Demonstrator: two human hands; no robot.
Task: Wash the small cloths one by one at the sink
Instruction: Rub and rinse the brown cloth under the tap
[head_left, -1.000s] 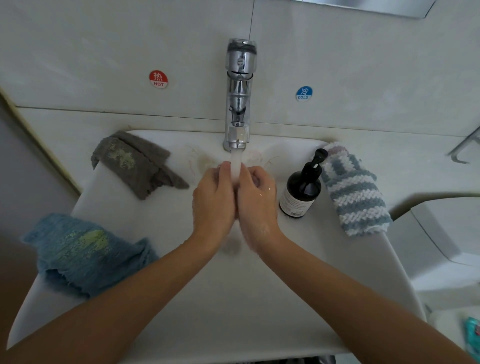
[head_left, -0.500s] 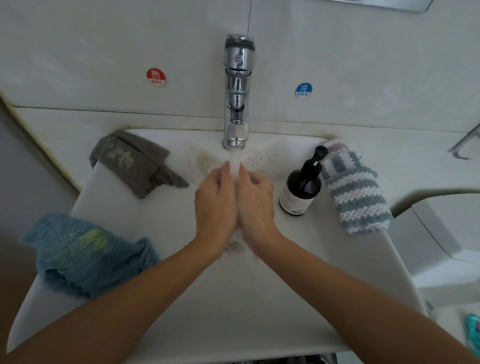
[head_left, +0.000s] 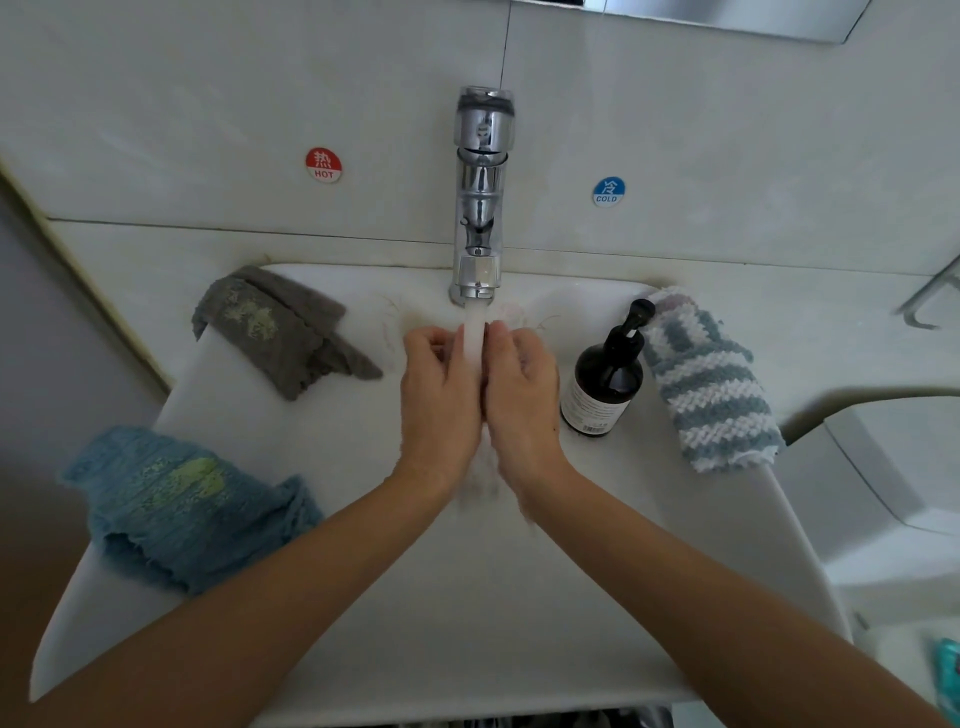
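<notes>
A: Small cloths: three, all on the white sink's rim (head_left: 363, 649). Grey fuzzy cloth (head_left: 275, 332) at the back-left corner, blue stained cloth (head_left: 176, 504) on the left edge, striped blue-and-white knit cloth (head_left: 711, 384) on the right edge.

B: Risks?

A: The blue one overhangs and could slip off. Water from the one chrome tap (head_left: 480, 208) may splash the single dark pump bottle (head_left: 602, 384). Left hand (head_left: 439, 400) and right hand (head_left: 522, 400): fingers loosely curled under the stream, seemingly holding nothing.

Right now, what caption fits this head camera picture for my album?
Two hands rinse under the running tap, three cloths waiting round the sink.
</notes>
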